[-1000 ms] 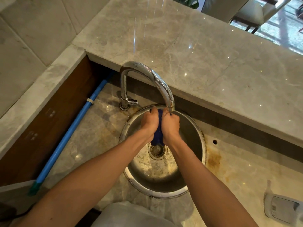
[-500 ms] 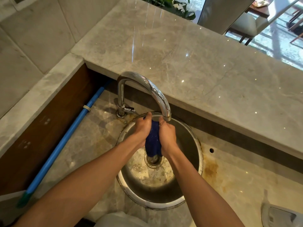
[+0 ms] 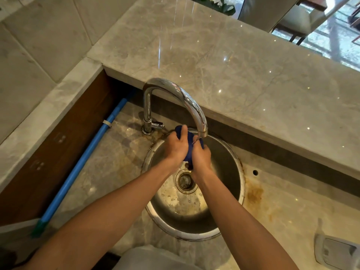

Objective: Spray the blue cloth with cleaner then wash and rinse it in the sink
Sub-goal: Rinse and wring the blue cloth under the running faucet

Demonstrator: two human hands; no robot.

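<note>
**Cloth bunched between both hands under the spout**

Since a second ago the two hands have climbed toward 12 o'clock, from over the drain up to the spout's mouth, and the cloth has bunched shorter between them.

The left hand and right hand press together, each with fingers curled round the blue cloth, which is wadded between the palms. Its long axis runs roughly from 12 to 6 o'clock: one tuft shows above the left hand, a darker tail hangs below the right. Both hands are on it, so neither is nearer; the left sits slightly higher, toward 11 o'clock.

The tap arches over from 10 o'clock and its mouth ends just beside the right hand's knuckles, so there is little room upward. I cannot tell whether water runs. Open room lies toward 6 o'clock, over the drain and the sink bowl. The raised counter edge closes off 12 o'clock; a blue pipe lies well apart at 9 o'clock.
</note>
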